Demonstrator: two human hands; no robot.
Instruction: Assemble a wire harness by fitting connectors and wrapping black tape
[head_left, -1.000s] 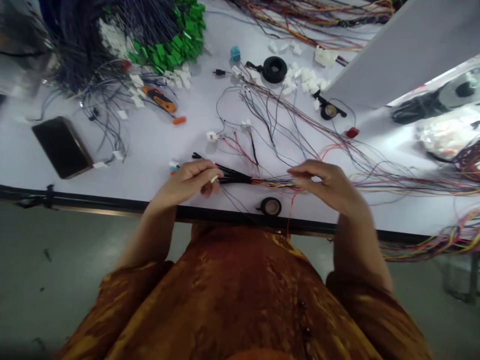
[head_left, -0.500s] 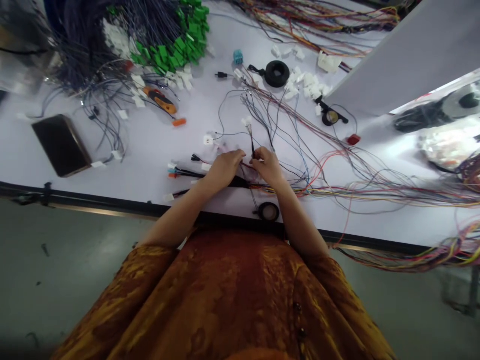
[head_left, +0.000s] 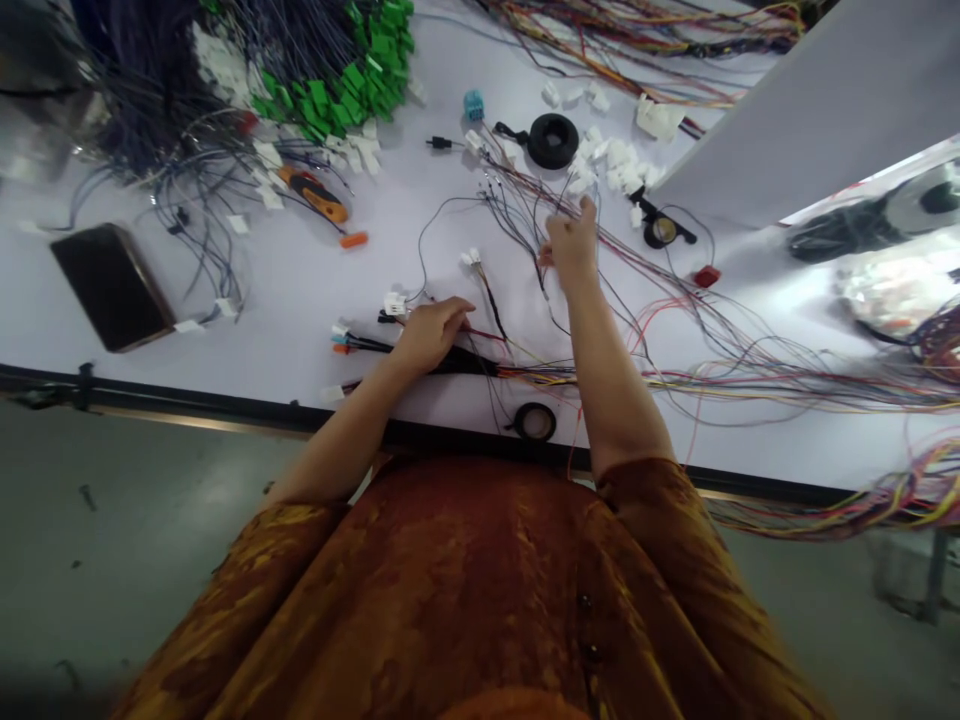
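Along the desk's [head_left: 292,290] front edge lies my wire harness [head_left: 525,373], likely light and limp, best held by its black sleeve [head_left: 459,361]. My left hand [head_left: 431,333] pinches a red wire [head_left: 489,334]; my right hand [head_left: 571,243], half-curled: can't tell.

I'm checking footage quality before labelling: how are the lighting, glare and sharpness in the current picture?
Head view: glare whitens the shiny plastic bag at the right; head view: the floor is dim, the picture's lower-left corner nearly black; head view: the thin coloured wires running below the right hand are hard to tell apart.
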